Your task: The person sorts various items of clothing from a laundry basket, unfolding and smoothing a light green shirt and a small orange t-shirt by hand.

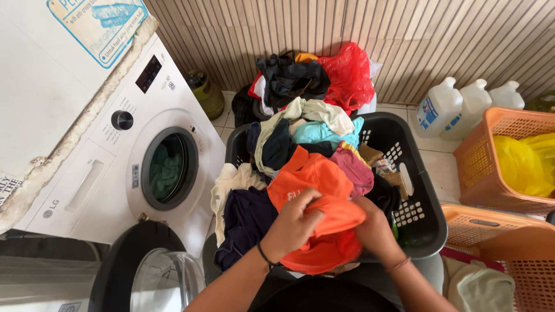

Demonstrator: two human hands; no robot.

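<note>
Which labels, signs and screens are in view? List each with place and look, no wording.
Sticker: top left on the white appliance, blue-bordered, pale with blue picture.
Display screen: washing machine control panel, small dark rectangle.
Jug label: on the left white jug by the wall, blue and white.
Small sticker: beside the washer door, narrow, grey-blue.

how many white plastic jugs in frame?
3, side by side on the tiled floor at the ribbed wall, upper right: the nearest jug with a blue label, a middle jug, and a far jug behind the orange basket. More may be hidden.
</note>
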